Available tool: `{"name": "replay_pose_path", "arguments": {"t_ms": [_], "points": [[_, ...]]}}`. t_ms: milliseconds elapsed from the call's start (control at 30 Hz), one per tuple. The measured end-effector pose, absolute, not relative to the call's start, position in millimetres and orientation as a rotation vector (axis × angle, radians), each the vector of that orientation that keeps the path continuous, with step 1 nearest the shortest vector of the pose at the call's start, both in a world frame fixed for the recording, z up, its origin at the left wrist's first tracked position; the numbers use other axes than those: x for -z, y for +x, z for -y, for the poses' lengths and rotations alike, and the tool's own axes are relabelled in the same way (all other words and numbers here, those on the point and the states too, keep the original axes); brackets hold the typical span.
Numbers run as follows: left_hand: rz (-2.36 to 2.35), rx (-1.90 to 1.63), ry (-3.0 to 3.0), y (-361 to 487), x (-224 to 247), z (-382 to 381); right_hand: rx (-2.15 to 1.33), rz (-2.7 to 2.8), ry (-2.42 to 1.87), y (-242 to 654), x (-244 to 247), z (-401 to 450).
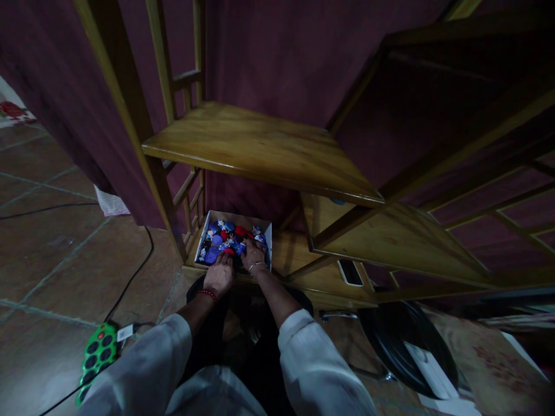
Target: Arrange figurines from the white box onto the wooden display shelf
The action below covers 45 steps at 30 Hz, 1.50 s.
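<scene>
Wooden shelf [291, 254]: open box [243, 219], long axis left-right.

No readable text, brand, number or sign anywhere. White tag [125, 333] beside the green power strip [99, 355], near left on the floor: any print too small to tell. Phone [350, 273] on the low shelf [329, 276], right of the box [269, 242]: dark face, no legible marks.

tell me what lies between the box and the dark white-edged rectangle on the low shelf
Bare wood of the low shelf, crossed by a slanting wooden bar, lies between the box and the rectangle in the head view; no loose item shows there.
</scene>
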<state>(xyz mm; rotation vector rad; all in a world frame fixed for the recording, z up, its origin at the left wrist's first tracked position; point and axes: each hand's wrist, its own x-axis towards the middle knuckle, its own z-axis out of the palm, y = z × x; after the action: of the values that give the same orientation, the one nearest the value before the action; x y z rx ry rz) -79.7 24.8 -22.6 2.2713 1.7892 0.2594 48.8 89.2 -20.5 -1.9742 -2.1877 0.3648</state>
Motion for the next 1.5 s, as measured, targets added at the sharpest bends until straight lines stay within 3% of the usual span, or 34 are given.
{"name": "replay_pose_path", "arguments": {"t_ms": [533, 1500], "points": [[-1.798, -0.255, 2.267, -81, 16, -21, -0.332, 2.244, -1.823, 49, 21, -84], [-1.657, -0.244, 2.359, -82, 15, -23, -0.279, 2.266, -2.005, 47, 28, -85]]}}
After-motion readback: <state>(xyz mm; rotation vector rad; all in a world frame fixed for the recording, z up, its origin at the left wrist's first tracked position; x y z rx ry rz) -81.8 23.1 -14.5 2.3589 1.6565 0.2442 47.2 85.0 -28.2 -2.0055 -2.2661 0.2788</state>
